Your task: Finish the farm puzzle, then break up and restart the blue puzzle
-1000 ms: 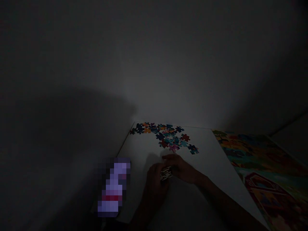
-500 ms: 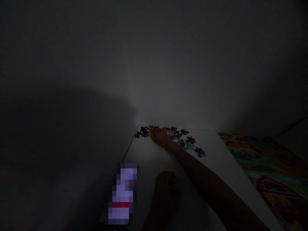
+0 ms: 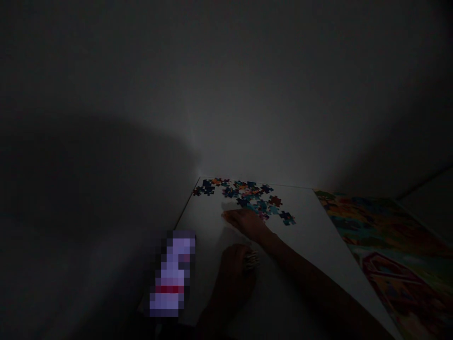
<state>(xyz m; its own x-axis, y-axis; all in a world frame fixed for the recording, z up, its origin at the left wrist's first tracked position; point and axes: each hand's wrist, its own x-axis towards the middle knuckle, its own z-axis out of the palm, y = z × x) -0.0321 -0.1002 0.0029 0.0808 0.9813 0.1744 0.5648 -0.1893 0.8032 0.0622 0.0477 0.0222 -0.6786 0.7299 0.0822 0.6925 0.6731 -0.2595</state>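
My left hand [image 3: 234, 271] is closed around a small stack of puzzle pieces [image 3: 252, 259], whose pale edges show in stripes at its right side. Farther out, my right hand [image 3: 249, 224] hovers at or just above the white tabletop [image 3: 198, 217], its fingers pinched together. A small orange bit at the fingertips looks like a puzzle piece, though the dim light blurs it. Beyond that hand lie loose puzzle pieces [image 3: 247, 191] in a scattered group along the far edge. A few dark pieces [image 3: 205, 189] sit together near the far left corner.
To the left a lit phone [image 3: 173, 274], blurred into blocks, stands near the table's left edge. A colourful printed picture sheet [image 3: 375, 245] lies along the right. Grey walls [image 3: 247, 118] rise behind and at the left, and the room is very dark.
My right hand has drawn back from the pieces by the far edge toward me, its fingers now pinched. My left hand keeps its stack; the whole view has shifted slightly.
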